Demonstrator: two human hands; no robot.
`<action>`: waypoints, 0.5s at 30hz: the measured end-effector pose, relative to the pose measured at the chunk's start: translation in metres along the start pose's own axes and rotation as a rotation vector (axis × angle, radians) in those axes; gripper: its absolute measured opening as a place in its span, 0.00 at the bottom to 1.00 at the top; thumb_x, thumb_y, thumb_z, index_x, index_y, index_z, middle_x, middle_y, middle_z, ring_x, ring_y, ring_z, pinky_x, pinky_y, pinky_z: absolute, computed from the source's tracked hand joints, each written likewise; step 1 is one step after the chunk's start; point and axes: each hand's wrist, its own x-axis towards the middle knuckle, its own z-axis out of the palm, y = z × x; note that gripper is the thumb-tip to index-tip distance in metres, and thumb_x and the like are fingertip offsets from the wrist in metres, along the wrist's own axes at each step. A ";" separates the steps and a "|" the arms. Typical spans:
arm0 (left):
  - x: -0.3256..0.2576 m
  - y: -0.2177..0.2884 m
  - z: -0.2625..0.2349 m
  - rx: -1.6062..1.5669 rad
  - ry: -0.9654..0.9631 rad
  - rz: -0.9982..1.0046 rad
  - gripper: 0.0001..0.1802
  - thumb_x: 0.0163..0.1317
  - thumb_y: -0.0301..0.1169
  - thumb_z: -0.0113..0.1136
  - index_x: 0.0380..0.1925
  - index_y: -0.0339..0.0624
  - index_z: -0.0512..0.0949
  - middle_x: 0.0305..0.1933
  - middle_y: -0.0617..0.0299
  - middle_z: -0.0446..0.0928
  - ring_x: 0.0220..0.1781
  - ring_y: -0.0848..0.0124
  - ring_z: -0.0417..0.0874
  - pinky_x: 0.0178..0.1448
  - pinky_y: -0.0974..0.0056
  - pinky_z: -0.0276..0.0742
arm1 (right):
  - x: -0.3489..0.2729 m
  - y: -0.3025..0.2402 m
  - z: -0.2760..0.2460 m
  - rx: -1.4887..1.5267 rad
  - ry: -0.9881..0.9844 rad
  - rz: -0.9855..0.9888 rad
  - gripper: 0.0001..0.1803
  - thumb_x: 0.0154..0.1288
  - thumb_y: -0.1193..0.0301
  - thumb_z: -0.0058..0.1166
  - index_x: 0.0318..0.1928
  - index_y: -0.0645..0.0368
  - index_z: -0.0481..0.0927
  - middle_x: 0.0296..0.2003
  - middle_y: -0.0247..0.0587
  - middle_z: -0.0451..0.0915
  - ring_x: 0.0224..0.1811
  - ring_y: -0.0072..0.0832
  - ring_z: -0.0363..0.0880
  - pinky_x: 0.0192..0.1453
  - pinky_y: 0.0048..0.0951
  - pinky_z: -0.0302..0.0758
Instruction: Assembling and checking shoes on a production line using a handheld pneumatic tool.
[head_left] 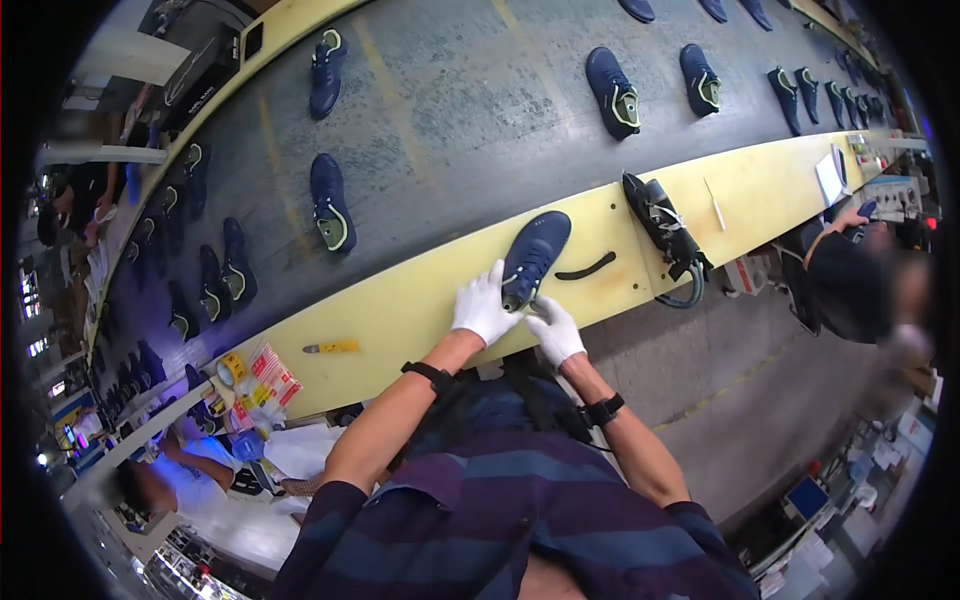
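Note:
A navy lace-up sneaker (pixel 541 243) lies on the yellow ledge in front of me, toe pointing away and heel toward me. My left hand (pixel 486 309), in a white glove, grips it by the left side near the heel. At the right of the heel is my right hand (pixel 556 331), also gloved, its fingers bent against the collar. What lies under those fingertips is hidden. Just right of the shoe rests a curved black strip (pixel 586 267).
Beyond the yellow ledge (pixel 420 275) runs a dark conveyor (pixel 450 120) with several navy sneakers. On the ledge lie a yellow-handled cutter (pixel 331 347), a tape roll (pixel 232 369), a black tool with a hose (pixel 662 220) and a white stick (pixel 716 204). Co-workers sit at both sides.

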 end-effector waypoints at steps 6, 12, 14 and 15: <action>-0.012 -0.005 0.029 -0.038 0.130 -0.037 0.50 0.61 0.45 0.75 0.78 0.39 0.61 0.57 0.42 0.81 0.61 0.44 0.83 0.64 0.43 0.80 | 0.006 -0.068 -0.001 -0.673 0.166 -0.366 0.15 0.68 0.63 0.67 0.50 0.58 0.83 0.47 0.50 0.88 0.49 0.50 0.88 0.54 0.45 0.84; 0.002 -0.011 0.010 -0.131 -0.093 -0.145 0.34 0.72 0.45 0.59 0.74 0.48 0.66 0.63 0.41 0.81 0.58 0.41 0.87 0.59 0.40 0.83 | 0.055 -0.107 0.024 -1.317 -0.266 -0.438 0.11 0.72 0.67 0.56 0.48 0.59 0.82 0.39 0.54 0.90 0.41 0.53 0.91 0.43 0.53 0.86; 0.007 -0.011 0.006 -0.123 -0.114 -0.105 0.33 0.73 0.46 0.58 0.73 0.48 0.67 0.64 0.40 0.80 0.59 0.40 0.87 0.60 0.39 0.83 | 0.063 -0.119 0.033 -1.447 -0.361 -0.389 0.14 0.72 0.67 0.57 0.51 0.61 0.83 0.42 0.55 0.91 0.44 0.53 0.92 0.46 0.51 0.87; 0.010 -0.007 0.005 -0.148 -0.115 -0.172 0.32 0.73 0.47 0.58 0.72 0.48 0.67 0.64 0.40 0.81 0.60 0.40 0.86 0.61 0.40 0.83 | 0.065 -0.127 0.034 -1.487 -0.406 -0.345 0.16 0.71 0.67 0.59 0.54 0.63 0.84 0.45 0.57 0.91 0.47 0.53 0.92 0.48 0.49 0.87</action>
